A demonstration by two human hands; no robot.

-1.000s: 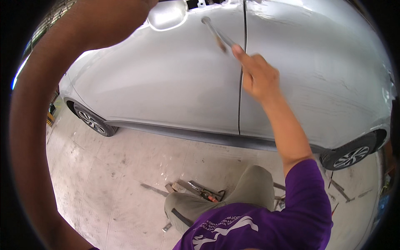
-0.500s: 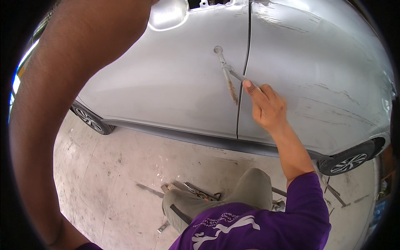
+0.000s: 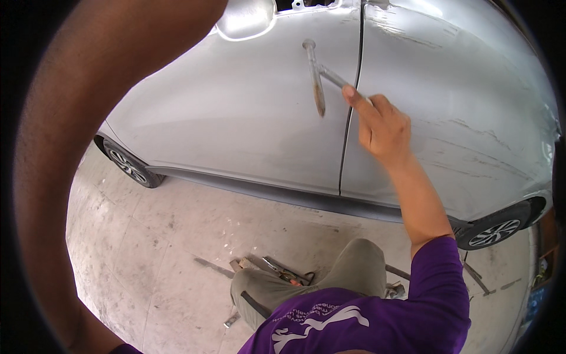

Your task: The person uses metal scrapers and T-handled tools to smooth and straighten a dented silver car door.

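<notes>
My right hand (image 3: 384, 127) is closed around the handle of a metal body hammer (image 3: 316, 79), the thumb laid along the shaft. The hammer has a small round face at its upper end and a long, rusty, tapered peen pointing down. It is in front of the silver car door (image 3: 253, 118), left of the door gap; whether it touches the panel I cannot tell. My left arm (image 3: 76, 147) reaches up along the left side, and the hand lies beyond the top of the view.
Right of the gap, the neighbouring panel (image 3: 448, 118) bears dark scratches and scuffs. A rounded silver part (image 3: 246, 17) like a side mirror juts out above. Wheels (image 3: 127, 165) stand at both sides. Hand tools (image 3: 280, 270) and wood pieces lie on the concrete floor (image 3: 194, 218) by my legs.
My right hand has risen slightly, and the hammer has moved up the door with its peen swung more upright. The view has shifted a little; my left arm stays raised.
</notes>
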